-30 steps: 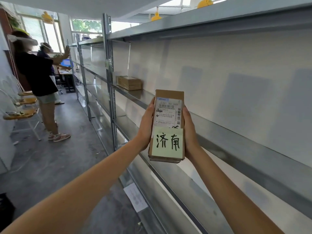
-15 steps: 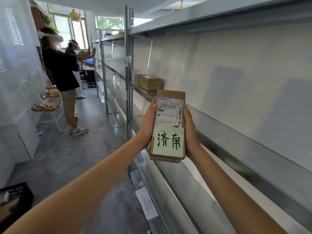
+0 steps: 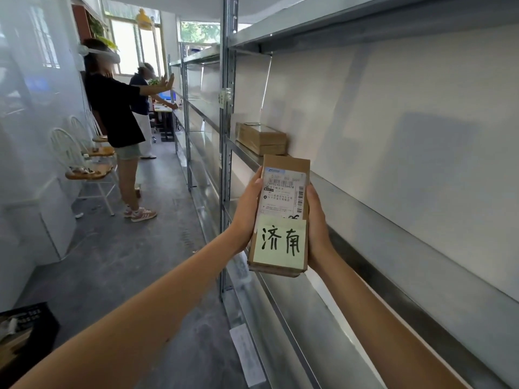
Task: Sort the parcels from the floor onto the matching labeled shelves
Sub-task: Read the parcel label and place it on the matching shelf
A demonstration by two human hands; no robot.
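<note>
The parcel (image 3: 283,192) is brown cardboard, dull and a bit rough. A shiny white paper shipping label (image 3: 283,193) sits on it, and at 6 o'clock from that a soft, dull, pale yellow sticky note (image 3: 279,242). At 12 o'clock, a second cardboard box (image 3: 261,137). The shelves (image 3: 365,203) are smooth grey metal with a soft shine. At 9 o'clock the floor (image 3: 118,256) is rough grey concrete, and the chair (image 3: 84,171) has a shiny wood seat.

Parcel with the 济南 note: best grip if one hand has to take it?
Probably the long side edges at mid-height, from behind. The parcel is a narrow, flat box held upright; left hand and right hand already clamp those edges, leaving the labels readable.
</note>
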